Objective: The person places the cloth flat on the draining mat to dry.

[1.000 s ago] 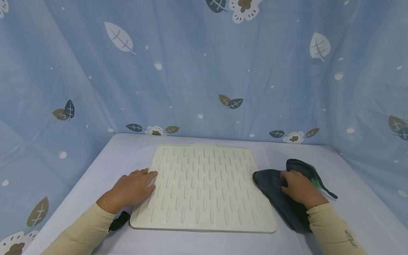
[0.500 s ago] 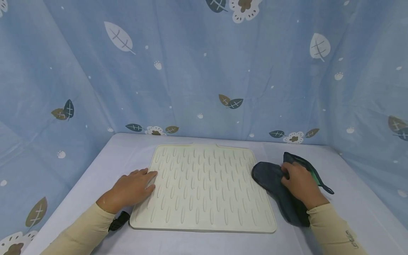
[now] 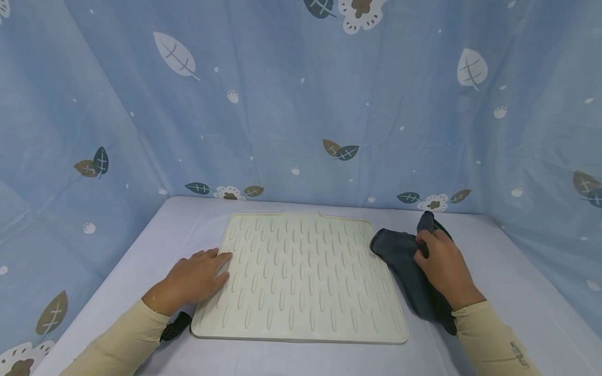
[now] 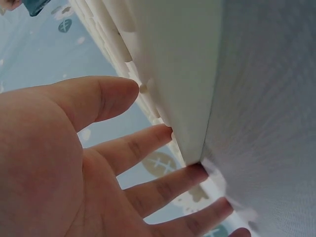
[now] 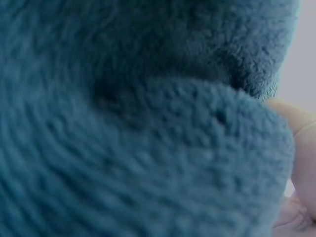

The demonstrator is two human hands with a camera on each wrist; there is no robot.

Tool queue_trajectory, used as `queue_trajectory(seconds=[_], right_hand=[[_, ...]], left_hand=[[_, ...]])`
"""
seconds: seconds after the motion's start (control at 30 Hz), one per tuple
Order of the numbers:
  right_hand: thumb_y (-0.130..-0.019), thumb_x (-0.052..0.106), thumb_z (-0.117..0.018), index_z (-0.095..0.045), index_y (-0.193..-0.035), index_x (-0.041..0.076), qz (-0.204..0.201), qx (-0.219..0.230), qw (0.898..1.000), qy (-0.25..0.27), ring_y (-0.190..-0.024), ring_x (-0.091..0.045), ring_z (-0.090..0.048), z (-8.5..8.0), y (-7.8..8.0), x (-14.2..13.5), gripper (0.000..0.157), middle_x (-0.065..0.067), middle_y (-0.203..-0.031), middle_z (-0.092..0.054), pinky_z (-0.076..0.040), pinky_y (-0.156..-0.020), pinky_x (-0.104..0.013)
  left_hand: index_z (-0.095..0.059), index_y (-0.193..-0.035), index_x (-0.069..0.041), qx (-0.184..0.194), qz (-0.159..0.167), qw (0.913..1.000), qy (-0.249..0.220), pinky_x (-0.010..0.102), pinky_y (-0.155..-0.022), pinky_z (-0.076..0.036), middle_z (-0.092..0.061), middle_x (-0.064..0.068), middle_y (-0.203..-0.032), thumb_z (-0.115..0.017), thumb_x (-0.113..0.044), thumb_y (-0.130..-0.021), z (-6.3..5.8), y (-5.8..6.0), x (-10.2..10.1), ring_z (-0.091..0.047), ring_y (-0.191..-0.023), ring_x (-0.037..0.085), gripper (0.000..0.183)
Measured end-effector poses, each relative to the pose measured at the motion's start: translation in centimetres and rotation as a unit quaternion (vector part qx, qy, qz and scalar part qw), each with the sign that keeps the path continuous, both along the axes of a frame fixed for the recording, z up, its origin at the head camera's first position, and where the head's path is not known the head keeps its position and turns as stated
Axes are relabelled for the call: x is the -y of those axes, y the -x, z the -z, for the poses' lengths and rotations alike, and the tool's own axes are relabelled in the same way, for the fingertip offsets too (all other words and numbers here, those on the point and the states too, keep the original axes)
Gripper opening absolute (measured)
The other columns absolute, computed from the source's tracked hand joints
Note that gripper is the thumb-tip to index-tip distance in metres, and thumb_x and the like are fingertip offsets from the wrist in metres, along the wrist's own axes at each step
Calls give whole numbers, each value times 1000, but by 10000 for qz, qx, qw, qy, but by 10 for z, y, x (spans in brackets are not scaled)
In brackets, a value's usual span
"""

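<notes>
A cream drying mat (image 3: 301, 277) with rows of raised ridges lies flat on the white-covered table. My left hand (image 3: 193, 279) rests at the mat's left edge, its fingers extended; the left wrist view shows the fingertips (image 4: 195, 173) against the mat's side. At the right edge, my right hand (image 3: 444, 269) pinches a dark blue-grey fleecy cloth (image 3: 406, 271), bunched and partly raised. One end of the cloth overlaps the mat's right side. Fuzzy cloth (image 5: 148, 158) fills most of the right wrist view and hides most of that hand's fingers.
A blue leaf-print curtain (image 3: 301, 104) stands behind the table and along both sides. White tablecloth (image 3: 291, 360) shows all around the mat. A small black object (image 3: 176, 326) sits under the left forearm, beside the mat's front left corner.
My right hand has shifted slightly up and away, pulling the cloth with it; the cloth's far end is higher and its hanging loop is now out of sight. The left hand and mat stay put.
</notes>
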State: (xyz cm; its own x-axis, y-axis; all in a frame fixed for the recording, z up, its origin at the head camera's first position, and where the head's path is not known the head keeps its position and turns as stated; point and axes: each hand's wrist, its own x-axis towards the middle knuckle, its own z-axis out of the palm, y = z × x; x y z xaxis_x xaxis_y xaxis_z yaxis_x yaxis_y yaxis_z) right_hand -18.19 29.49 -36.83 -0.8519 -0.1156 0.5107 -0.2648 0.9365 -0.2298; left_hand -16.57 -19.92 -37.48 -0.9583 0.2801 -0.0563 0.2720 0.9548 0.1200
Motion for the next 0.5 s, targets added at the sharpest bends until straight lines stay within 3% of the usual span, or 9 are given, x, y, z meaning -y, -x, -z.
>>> queue_trajectory(seconds=[0.17,0.37,0.5], right_hand=[[-79,-6,-73,-66,-101,-5,29,240,9997,-27,-68,-26,-52,2,1,0,23,-22,-86,-58,-48,-59,-45],[-84,-1,-71,-64,-107,-8,121,1190,9925,-258,-81,-33,-61,5,3,-5,26,-26,-95,-62,-51,-71,-53],[-84,2,-71,-62,-114,-11,127,1586,9860,-494,-89,-39,-64,6,2,-6,34,-31,-102,-63,-53,-73,-56]], left_hand=[[-58,-140,-7,-4,-21,10000,-12,68,-88,-46,-53,28,-141,-61,-29,-97,2,1,0,-52,-128,49,48],[-58,-140,-8,-5,-38,10000,-23,68,-88,-46,-53,28,-141,-61,-29,-97,3,1,0,-52,-128,49,48],[-58,-140,-8,-15,-34,10000,-39,69,-88,-45,-53,28,-141,-61,-29,-97,4,1,0,-52,-128,49,48]])
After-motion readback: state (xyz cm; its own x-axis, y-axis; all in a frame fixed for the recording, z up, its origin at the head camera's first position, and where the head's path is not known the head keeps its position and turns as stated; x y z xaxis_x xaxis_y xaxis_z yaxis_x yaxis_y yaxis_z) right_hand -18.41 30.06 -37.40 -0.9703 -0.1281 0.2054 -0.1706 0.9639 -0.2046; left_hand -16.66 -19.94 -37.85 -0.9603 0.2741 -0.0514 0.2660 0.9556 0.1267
